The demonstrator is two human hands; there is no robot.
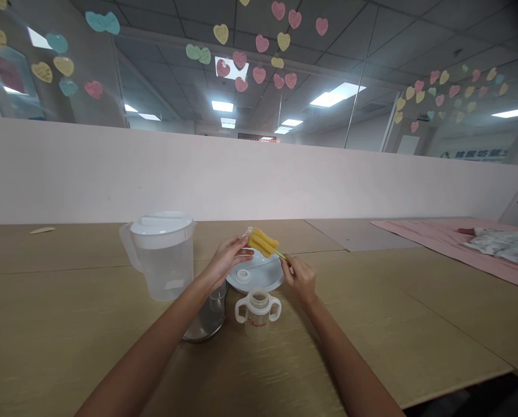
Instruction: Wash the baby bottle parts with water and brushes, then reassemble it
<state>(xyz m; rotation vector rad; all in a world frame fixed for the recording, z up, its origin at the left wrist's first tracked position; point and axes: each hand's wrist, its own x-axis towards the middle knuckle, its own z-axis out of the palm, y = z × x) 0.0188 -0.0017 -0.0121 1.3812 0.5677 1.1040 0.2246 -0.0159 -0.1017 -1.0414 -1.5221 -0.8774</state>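
Note:
My right hand (301,279) is closed around the thin green handle of a yellow sponge bottle brush (264,243). At the sponge's far left end, my left hand (229,259) pinches a small whitish piece (249,231), whose kind is too small to make out. Both hands are above a white basin (265,281), where a white ring (243,276) lies. Nearer to me stands an upright baby bottle (257,321), uncapped, with two white handles and red lettering. Left of it, a round metal tray (205,325) is partly hidden by my left forearm.
A clear plastic jug (168,260) with a white lid stands at the left. On the far left lies a thin pale flat piece (42,230). A pink cloth (432,246) with patterned fabric (504,246) covers the right back. A white wall (241,179) closes off the table's rear.

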